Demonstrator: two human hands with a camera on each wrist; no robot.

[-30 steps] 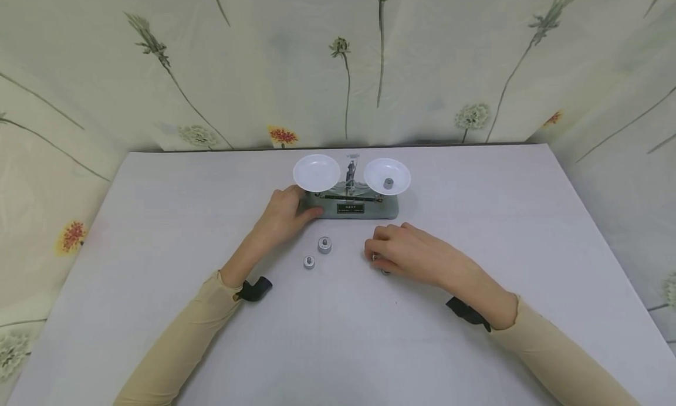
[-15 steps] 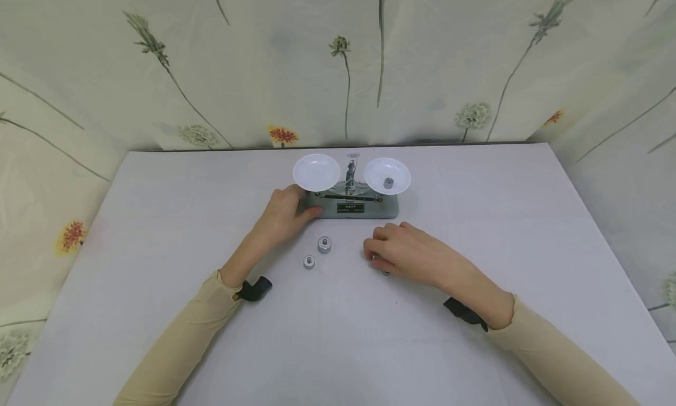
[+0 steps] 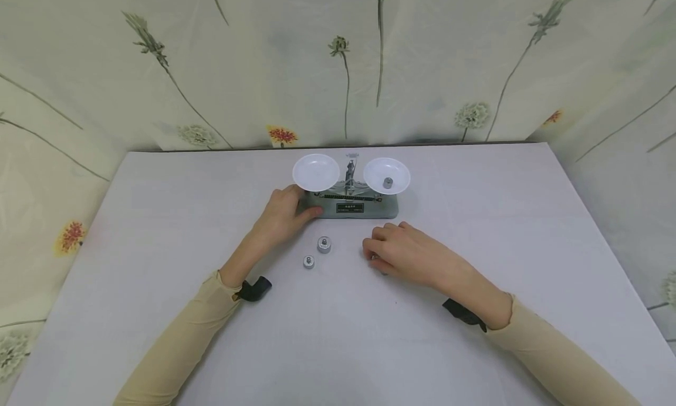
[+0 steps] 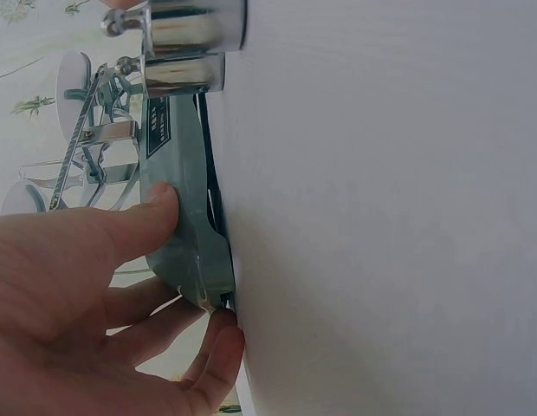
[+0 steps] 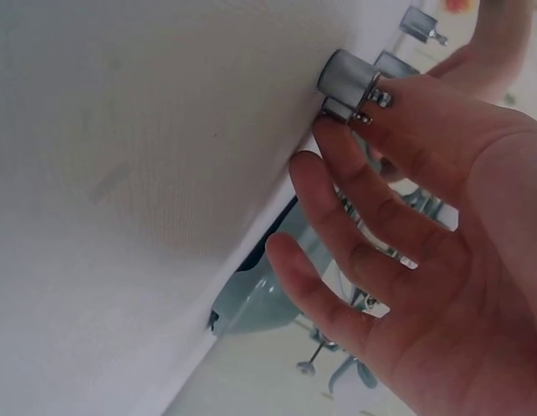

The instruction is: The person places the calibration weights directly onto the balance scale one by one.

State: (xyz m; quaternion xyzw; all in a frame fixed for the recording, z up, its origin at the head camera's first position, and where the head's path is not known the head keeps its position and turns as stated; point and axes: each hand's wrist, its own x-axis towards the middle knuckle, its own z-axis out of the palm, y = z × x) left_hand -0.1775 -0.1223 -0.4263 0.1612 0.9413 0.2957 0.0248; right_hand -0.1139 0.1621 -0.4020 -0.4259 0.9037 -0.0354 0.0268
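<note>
Right hand (image 3: 409, 250) edges slightly left, fingers narrowed in a pinch on a small metal weight (image 5: 339, 108).
I judge it unlifted; left hand (image 3: 281, 216) grips the table balance (image 3: 351, 208).

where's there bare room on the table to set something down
The table is bare right of the balance, beyond the right hand; left of the left hand; and nearest the person, between the sleeves. It is crowded before the balance: two loose weights sit between the hands, more at the right fingertips.
</note>
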